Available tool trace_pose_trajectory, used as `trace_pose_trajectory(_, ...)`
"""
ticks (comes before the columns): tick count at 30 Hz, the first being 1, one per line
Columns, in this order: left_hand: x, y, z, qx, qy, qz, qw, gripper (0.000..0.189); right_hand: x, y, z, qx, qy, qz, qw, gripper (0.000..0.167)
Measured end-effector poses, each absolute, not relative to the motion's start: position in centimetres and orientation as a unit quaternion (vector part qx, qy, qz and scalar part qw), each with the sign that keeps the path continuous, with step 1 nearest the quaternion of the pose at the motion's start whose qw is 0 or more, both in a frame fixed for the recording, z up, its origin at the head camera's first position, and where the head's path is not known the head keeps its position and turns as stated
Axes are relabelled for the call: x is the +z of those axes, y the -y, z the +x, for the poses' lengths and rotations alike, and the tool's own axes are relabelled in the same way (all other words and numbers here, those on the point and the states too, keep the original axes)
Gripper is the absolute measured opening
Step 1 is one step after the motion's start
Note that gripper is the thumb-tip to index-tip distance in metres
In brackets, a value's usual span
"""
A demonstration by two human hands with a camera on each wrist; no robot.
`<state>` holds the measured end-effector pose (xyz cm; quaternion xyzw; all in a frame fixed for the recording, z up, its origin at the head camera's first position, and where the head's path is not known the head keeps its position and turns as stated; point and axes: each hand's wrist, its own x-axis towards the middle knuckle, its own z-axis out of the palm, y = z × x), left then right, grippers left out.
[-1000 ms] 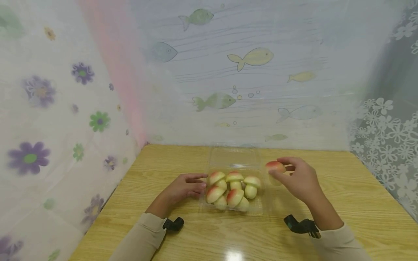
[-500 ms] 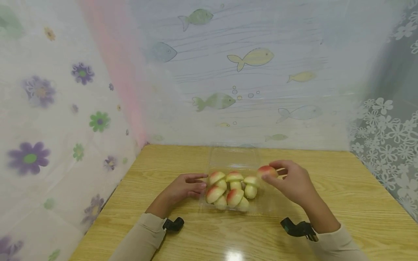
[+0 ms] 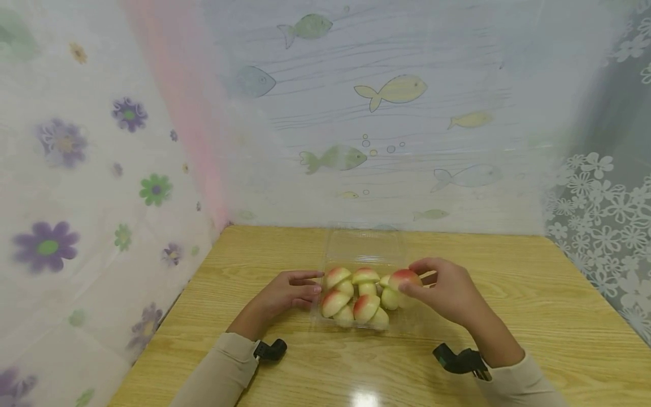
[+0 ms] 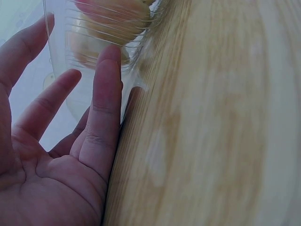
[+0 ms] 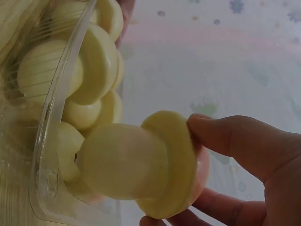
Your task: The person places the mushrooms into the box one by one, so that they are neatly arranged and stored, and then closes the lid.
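Note:
My right hand pinches a toy mushroom by its cap, thumb on one side and fingers on the other. This mushroom is pale yellow with a red blush on top; in the right wrist view its thick stem points toward the box. It overlaps the right side of a clear plastic clamshell box, which holds several similar mushrooms. At the box's left side, my left hand lies with fingers extended. One of its fingertips is right at the ribbed wall in the left wrist view.
The box's transparent lid stands raised at the back. Everything is on a wood-grain table. Behind it hangs a sheet with fish drawings, and a flowered sheet runs along the left.
My right hand has moved left and slightly down with its mushroom, from beside the box to over its right side. The left hand and box have stayed put.

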<state>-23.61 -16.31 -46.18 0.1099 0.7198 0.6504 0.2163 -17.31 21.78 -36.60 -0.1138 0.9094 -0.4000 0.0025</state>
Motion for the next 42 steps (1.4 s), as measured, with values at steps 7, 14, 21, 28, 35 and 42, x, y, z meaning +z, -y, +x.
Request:
trace_pose_trajectory(7,-46.1,16.3,-23.6,0.651,-0.72,0.109,0.215,0.059,-36.7,-21.6,-17.3,-0.39,-0.912,-0.125,0.032,0.052)
trace_pose_trajectory(14,-46.0,16.1,-23.5,0.653,-0.718,0.108,0.213,0.06,-36.9,-21.4,-17.2,-0.389,-0.91,-0.131,0.055,0.049)
trace_pose_trajectory(21,-45.9,16.1,-23.5,0.654,-0.717,0.11,0.215,0.06,-37.3,-21.3,-17.3,-0.355,-0.922,-0.145,0.052,0.044)
trace_pose_trajectory(28,-45.9,16.2,-23.5,0.649,-0.722,0.108,0.214,0.06,-37.6,-21.3,-17.4,-0.341,-0.926,-0.149,0.054,0.043)
trace_pose_trajectory(35,-45.9,16.3,-23.6,0.652,-0.718,0.107,0.216,0.06,-37.6,-21.2,-17.5,-0.334,-0.927,-0.159,0.057,0.041)
trace_pose_trajectory(42,-46.1,16.3,-23.6,0.654,-0.715,0.108,0.22,0.06,-37.9,-21.1,-17.3,-0.324,-0.929,-0.164,0.063,0.042)
